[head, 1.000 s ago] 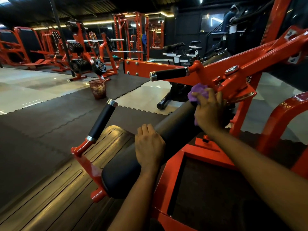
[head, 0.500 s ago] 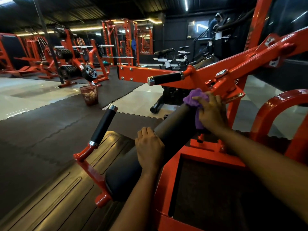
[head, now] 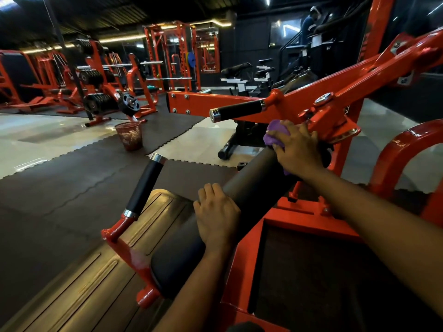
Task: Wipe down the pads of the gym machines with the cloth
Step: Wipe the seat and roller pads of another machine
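Note:
A long black roller pad runs diagonally across an orange gym machine. My right hand holds a bunched purple cloth against the pad's far end, just under the orange pivot bracket. My left hand rests on the middle of the pad with its fingers curved over the far side. The cloth is mostly hidden under my right hand.
Two black-grip handles stick out: one left of the pad, one above its far end. A ribbed footplate lies below left. A red mesh bin stands on the rubber floor mats. Racks and weight plates fill the back left.
My right hand with the cloth has stayed at the pad's far end, shifting only slightly. The left hand has kept its place on the pad. My head moved a little, shifting the view.

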A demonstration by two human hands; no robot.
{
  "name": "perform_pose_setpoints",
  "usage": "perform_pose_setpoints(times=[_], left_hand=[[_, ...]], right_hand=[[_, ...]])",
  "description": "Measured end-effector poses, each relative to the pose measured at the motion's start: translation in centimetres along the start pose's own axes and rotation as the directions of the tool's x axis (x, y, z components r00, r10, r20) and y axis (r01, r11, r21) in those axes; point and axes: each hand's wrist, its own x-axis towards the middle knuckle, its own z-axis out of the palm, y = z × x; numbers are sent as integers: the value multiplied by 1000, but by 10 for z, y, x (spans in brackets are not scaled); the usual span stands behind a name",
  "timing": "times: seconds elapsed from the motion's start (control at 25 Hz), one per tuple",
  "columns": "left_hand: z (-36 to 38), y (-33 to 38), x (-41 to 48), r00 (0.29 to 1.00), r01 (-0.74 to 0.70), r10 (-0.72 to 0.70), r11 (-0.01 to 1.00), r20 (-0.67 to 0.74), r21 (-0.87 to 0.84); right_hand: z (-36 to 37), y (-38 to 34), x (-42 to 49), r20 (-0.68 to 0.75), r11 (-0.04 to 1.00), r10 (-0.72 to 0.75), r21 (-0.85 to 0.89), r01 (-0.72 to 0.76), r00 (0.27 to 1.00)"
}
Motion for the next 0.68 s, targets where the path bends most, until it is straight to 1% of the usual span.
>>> perform_pose_setpoints(times=[0.16,0.24,0.32,0.44,0.52,0.6,0.64,0.68], left_hand=[[-1,-1,-4,1000,-13,13,1000,-12,-3],[-1,-1,-3,1000,-8,8,1000,-22,-16],[0,1,-9,998,-1,1,1000,-68,7],[7,12,-34,990,-5,8,1000,-141,18],[12,17,-43,987,6,-3,1000,-158,17],[16,18,-47,983,6,1,999,-182,36],[17,18,-49,980,13,-5,999,-198,38],[18,20,-50,978,22,-15,999,-210,32]], right_hand=[[-7,8,-2,14,996,-84,-37,85,996],[-10,13,8,49,994,-98,-34,99,994],[-10,12,17,83,995,-91,-37,95,992],[-9,19,28,123,989,-148,7,148,981],[-11,27,38,129,988,-148,57,142,981],[-3,21,31,84,994,-76,79,69,994],[3,13,21,20,996,-51,78,49,998],[9,7,10,-59,995,-66,74,70,996]])
